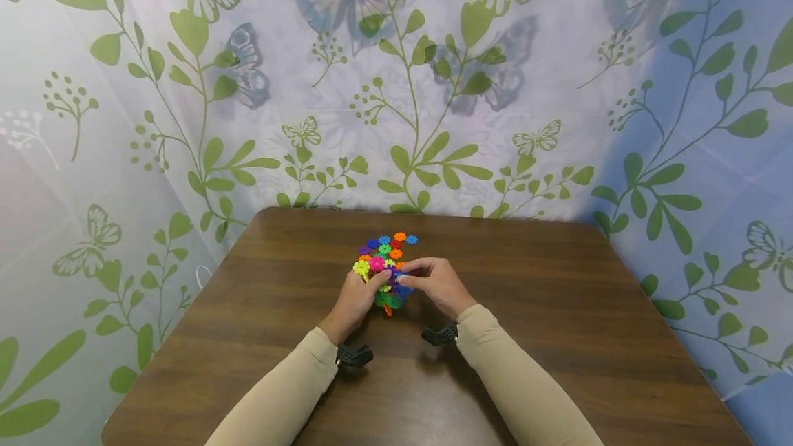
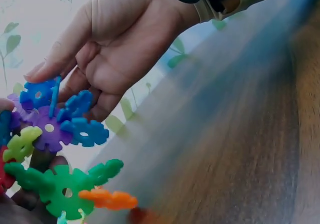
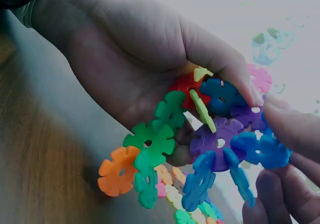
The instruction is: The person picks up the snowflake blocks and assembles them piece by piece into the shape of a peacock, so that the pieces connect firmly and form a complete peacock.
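My left hand (image 1: 354,294) grips a cluster of interlocking flower-shaped plastic discs (image 1: 389,298) above the table. In the right wrist view, its thumb lies over a dark blue disc (image 3: 222,97) near a purple disc (image 3: 219,143). My right hand (image 1: 441,284) pinches a blue disc (image 3: 262,151) at the cluster's right side, against the purple part. More blue discs stick out from the purple one. Green discs (image 2: 65,190) and an orange disc (image 2: 109,199) hang lower on the cluster. Part of the left fingers is hidden behind the discs.
Beyond the hands, more coloured discs (image 1: 395,245) spread out; I cannot tell whether they join the held cluster. The brown wooden table (image 1: 279,246) reaches back to a leaf-and-butterfly patterned curtain (image 1: 347,143). Black cameras (image 1: 354,356) sit on both wrists.
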The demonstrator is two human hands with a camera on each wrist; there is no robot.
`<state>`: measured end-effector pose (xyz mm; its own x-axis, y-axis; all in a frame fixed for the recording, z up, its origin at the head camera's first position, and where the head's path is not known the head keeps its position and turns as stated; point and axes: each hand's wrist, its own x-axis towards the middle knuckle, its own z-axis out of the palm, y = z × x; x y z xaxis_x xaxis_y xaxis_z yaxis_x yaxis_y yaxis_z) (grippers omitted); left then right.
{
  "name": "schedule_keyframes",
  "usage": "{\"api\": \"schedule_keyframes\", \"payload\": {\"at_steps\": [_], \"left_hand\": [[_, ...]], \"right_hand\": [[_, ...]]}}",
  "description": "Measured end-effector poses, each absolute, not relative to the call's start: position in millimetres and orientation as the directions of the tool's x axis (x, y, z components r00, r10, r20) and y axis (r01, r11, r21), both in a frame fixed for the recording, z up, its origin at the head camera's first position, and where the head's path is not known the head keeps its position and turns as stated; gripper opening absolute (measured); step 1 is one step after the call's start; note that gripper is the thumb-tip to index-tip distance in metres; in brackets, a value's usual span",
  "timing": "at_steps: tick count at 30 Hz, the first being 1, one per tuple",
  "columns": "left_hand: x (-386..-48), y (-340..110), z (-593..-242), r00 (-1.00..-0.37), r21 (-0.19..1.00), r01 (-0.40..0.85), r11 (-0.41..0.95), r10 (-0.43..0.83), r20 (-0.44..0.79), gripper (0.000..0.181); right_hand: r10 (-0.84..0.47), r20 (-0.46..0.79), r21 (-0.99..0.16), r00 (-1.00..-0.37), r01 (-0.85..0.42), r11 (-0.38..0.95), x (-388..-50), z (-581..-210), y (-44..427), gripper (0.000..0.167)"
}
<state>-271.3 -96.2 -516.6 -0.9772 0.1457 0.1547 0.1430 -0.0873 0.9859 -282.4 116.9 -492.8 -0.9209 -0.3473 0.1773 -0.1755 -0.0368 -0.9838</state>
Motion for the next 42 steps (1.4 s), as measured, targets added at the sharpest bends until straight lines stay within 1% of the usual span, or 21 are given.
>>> {"api": "schedule_keyframes", "payload": {"at_steps": [3,5,7,11,13,16,19,21,23,26,28,30,32,34,37,42], "left_hand": [[-271,-95,-517,-0.983,0.983,0.115,-0.14,0.124,0.133,0.05],[-271,-92,-519,-0.988,0.977,0.088,-0.194,0.104,0.11,0.047],[-272,-90,-522,-0.992,0.957,0.056,-0.284,0.093,0.086,0.045],[-276,-87,-525,-0.997,0.889,-0.009,-0.458,0.076,0.029,0.047],[-278,-88,-527,-0.998,0.85,-0.033,-0.525,0.068,0.003,0.047],[-280,-90,-528,-0.998,0.815,-0.055,-0.577,0.064,-0.022,0.045],[-281,-91,-528,-0.997,0.794,-0.059,-0.605,0.078,-0.015,0.045],[-281,-92,-528,-0.996,0.779,-0.065,-0.623,0.087,-0.014,0.046],[-283,-92,-529,-0.995,0.761,-0.061,-0.645,0.095,0.0,0.049],[-283,-92,-528,-0.996,0.722,-0.061,-0.689,0.093,0.004,0.05],[-283,-93,-527,-0.995,0.705,-0.062,-0.706,0.095,0.007,0.05],[-283,-93,-526,-0.995,0.696,-0.074,-0.714,0.099,-0.004,0.05],[-282,-94,-527,-0.994,0.697,-0.086,-0.712,0.108,-0.012,0.051],[-282,-95,-527,-0.993,0.697,-0.094,-0.711,0.115,-0.017,0.052],[-281,-96,-526,-0.992,0.686,-0.104,-0.72,0.12,-0.024,0.053],[-282,-97,-526,-0.992,0.675,-0.094,-0.732,0.125,-0.002,0.053]], "right_hand": [[-0.344,0.187,-0.982,-0.92,-0.186,-0.038,-283,-491,116,0.023],[-0.344,0.182,-0.983,-0.921,-0.183,-0.029,-283,-492,116,0.028],[-0.337,0.176,-0.983,-0.925,-0.181,-0.017,-283,-494,115,0.035],[-0.289,0.163,-0.987,-0.943,-0.157,-0.043,-287,-499,116,0.045],[-0.259,0.155,-0.988,-0.953,-0.147,-0.053,-291,-503,119,0.045],[-0.233,0.139,-0.99,-0.962,-0.133,-0.044,-294,-509,124,0.041],[-0.213,0.127,-0.989,-0.969,-0.141,0.051,-298,-515,127,0.039],[-0.207,0.129,-0.974,-0.97,-0.163,0.156,-301,-520,126,0.036],[-0.223,0.147,-0.934,-0.964,-0.209,0.29,-307,-526,125,0.033],[-0.292,0.213,-0.817,-0.932,-0.334,0.47,-317,-532,119,0.029],[-0.343,0.254,-0.73,-0.904,-0.412,0.546,-323,-535,115,0.028],[-0.375,0.278,-0.652,-0.884,-0.461,0.602,-328,-536,111,0.026],[-0.383,0.281,-0.604,-0.88,-0.472,0.642,-332,-538,108,0.024],[-0.371,0.278,-0.582,-0.886,-0.463,0.669,-335,-540,106,0.022],[-0.339,0.29,-0.591,-0.895,-0.446,0.673,-336,-542,105,0.017],[-0.309,0.341,-0.623,-0.888,-0.46,0.632,-334,-544,107,0.008]]}}
